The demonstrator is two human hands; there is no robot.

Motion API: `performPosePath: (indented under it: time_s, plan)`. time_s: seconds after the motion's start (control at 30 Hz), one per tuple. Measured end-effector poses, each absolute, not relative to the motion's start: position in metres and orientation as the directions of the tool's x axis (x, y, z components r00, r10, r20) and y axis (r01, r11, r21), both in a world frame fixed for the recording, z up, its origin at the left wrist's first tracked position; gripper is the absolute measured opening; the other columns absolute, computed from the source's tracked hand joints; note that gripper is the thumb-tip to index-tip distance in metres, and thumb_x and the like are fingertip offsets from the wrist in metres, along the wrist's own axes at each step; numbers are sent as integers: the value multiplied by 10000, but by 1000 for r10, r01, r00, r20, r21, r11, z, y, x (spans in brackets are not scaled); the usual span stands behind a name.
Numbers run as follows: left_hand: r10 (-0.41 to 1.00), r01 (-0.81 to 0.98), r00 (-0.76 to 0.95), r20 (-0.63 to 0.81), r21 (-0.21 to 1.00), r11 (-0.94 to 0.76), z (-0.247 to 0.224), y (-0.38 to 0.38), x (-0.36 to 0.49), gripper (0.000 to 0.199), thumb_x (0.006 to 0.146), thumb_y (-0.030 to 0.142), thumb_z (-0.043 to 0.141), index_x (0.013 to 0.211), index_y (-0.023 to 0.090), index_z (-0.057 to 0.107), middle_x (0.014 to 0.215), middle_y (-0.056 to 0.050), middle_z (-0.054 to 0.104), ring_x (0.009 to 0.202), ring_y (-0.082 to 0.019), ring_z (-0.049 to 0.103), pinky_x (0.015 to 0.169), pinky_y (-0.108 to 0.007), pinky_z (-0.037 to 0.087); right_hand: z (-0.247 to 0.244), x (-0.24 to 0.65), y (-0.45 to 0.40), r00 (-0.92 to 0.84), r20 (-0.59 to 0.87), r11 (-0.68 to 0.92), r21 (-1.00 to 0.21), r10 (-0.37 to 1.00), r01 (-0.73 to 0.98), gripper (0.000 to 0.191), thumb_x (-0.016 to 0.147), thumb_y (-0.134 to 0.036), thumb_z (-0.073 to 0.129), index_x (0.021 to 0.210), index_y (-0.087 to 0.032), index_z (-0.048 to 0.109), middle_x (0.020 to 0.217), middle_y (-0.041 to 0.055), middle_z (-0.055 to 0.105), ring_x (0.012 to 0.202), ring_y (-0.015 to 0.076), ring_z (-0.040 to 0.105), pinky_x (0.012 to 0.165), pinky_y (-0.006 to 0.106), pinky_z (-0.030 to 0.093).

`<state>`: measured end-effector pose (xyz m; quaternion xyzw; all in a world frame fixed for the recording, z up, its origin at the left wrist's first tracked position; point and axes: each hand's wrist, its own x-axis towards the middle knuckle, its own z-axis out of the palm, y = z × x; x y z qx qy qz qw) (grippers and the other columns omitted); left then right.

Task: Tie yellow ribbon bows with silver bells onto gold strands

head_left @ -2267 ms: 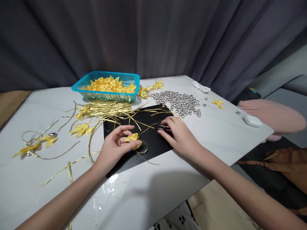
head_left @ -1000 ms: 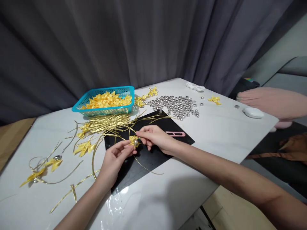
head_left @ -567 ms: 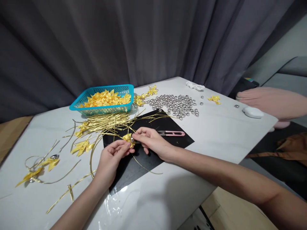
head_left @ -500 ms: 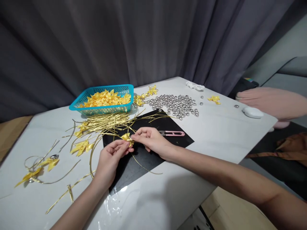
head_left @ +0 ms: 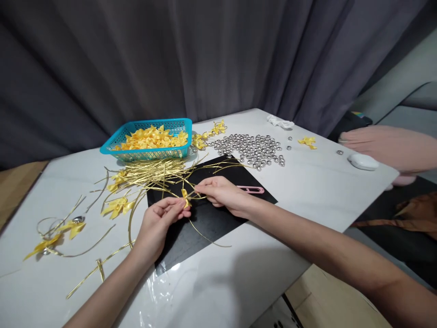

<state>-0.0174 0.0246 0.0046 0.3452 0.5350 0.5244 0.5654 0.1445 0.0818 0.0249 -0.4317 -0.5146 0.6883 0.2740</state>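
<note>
The little yellow bow [head_left: 186, 198] is over the black sheet [head_left: 205, 230], between my two hands. My left hand [head_left: 155, 223] has it, with the thumb and finger closed in a small pinch. If I squeeze too hard, I think the soft bow could get squashed or bent. If I pinch too lightly, a pull could make it slip out.

My right hand [head_left: 223, 193] is just beside the bow. Its thumb and finger are nearly together and seem to hold a thin gold string. The bit in there is too small to see well. A hard tug could pull the string out of place or twist it.

A thin gold tail [head_left: 208, 238] hangs below the bow and lies across the sheet. It could snag on my fingers. Past the bow, the heap of gold strings [head_left: 153, 171] has ends poking onto the sheet, so they could tangle with mine.

The pink snips [head_left: 256, 189] lie partly behind my right hand. If my hand slid back, it could bump them. The silver beads [head_left: 254, 148] sit farther off and could scatter if a sleeve or string brushed them.
</note>
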Motion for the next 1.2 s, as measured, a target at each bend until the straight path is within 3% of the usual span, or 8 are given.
performPosePath:
  time_s: [0.17, 0.3, 0.4, 0.57, 0.77, 0.93, 1.03, 1.2]
  plan:
    - [974, -85, -106, -202, 977, 194, 5, 23, -16, 283, 573, 376, 827, 723, 165, 712, 654, -2, 702, 584, -100, 629, 595, -180, 495, 26, 146, 83, -501, -256, -161, -961, 827, 225, 89, 796, -229, 639, 790, -144, 613, 600, -55, 531, 403, 17, 353, 347, 153, 242]
    - [979, -10, -133, -154, 988, 154, 3, 21, -15, 273, 585, 360, 817, 767, 184, 714, 662, 8, 692, 619, -102, 608, 585, -172, 477, 25, 145, 84, -457, -325, -188, -928, 828, 320, 323, 867, -433, 533, 743, -144, 608, 460, -64, 404, 383, 48, 340, 351, 173, 261]
    - [983, 19, -120, -138, 990, 141, 3, 21, -15, 265, 596, 369, 805, 770, 190, 717, 676, 8, 690, 623, -104, 593, 592, -180, 480, 24, 144, 85, -490, -298, -134, -930, 819, 342, 467, 829, -577, 515, 706, -140, 623, 437, -68, 356, 380, 51, 302, 349, 186, 235]
    - [987, 29, -139, -84, 996, 89, 5, 20, -11, 237, 618, 383, 785, 734, 186, 720, 784, -22, 729, 761, -137, 640, 712, -204, 503, 29, 146, 86, -530, -266, -62, -927, 806, 371, 316, 812, -426, 623, 715, -128, 666, 551, -45, 486, 433, 31, 334, 380, 178, 241]
    - [990, -19, -75, -119, 993, 118, 6, 18, -10, 313, 566, 295, 826, 846, 192, 731, 824, -25, 752, 740, -136, 666, 703, -209, 527, 38, 145, 81, -498, -359, -157, -902, 790, 402, 412, 877, -406, 541, 600, -110, 617, 541, -25, 542, 370, 22, 327, 377, 201, 238]
    - [994, -43, -5, -113, 993, 113, 2, 18, -11, 380, 563, 230, 831, 924, 198, 716, 913, -22, 744, 716, -101, 654, 677, -180, 530, 34, 146, 80, -555, -337, -237, -940, 761, 245, 323, 885, -363, 547, 708, -115, 656, 404, -78, 406, 347, 32, 301, 390, 190, 261]
    - [996, -58, -14, -83, 995, 82, 1, 19, -11, 352, 556, 208, 831, 884, 197, 706, 868, 0, 728, 679, -84, 636, 657, -169, 527, 27, 148, 83, -590, -267, -255, -961, 762, 106, 172, 833, -288, 622, 762, -135, 658, 490, -77, 458, 380, 15, 310, 400, 167, 255]
    - [994, -43, 6, -107, 993, 108, 6, 19, -10, 305, 548, 225, 829, 827, 195, 711, 821, -4, 733, 699, -102, 654, 644, -168, 526, 25, 150, 86, -630, -210, -264, -964, 747, 9, 152, 787, -289, 665, 787, -139, 637, 590, -52, 508, 410, 11, 325, 392, 161, 229]
